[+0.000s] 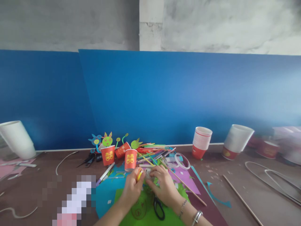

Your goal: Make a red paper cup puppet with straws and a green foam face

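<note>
The left hand [134, 183] is pinching a yellow-orange object [139, 175], its long axis tilting toward one o'clock, while a translucent item [148, 172] is showing at three o'clock, nearer the right hand [163, 182], whose grip I cannot tell.

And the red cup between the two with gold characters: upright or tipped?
Tipped: the middle red cup leans at an angle, while the left cup and right cup stand straight.

Cups [130, 159] behind the hands [133, 186]
</note>
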The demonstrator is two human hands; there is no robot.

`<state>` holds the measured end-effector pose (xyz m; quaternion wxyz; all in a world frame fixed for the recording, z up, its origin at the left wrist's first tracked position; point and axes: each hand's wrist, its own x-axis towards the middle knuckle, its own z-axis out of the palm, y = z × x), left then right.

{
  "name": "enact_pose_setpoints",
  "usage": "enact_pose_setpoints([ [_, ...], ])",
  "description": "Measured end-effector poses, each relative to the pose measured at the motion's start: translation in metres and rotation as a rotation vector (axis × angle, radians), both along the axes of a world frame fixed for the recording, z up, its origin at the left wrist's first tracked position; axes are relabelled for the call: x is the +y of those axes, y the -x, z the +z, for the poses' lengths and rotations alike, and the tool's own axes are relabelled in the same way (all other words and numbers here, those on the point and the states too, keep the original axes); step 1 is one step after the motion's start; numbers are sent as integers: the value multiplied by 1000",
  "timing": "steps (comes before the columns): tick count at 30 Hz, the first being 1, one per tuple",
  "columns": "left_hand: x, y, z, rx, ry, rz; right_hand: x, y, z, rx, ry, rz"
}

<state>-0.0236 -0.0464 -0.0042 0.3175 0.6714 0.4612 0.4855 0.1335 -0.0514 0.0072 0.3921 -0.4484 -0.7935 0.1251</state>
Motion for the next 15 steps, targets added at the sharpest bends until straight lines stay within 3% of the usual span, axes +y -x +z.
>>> enact_pose_setpoints([
  [6,-3,-2,1,-40,48,-9,-1,2,-6,32,96,-182],
  [11,-1,0,2,-79,91,-73,-2,0,0,18,163,0],
  [15,2,2,2,-80,110,-69,1,-2,7,24,237,-15],
])
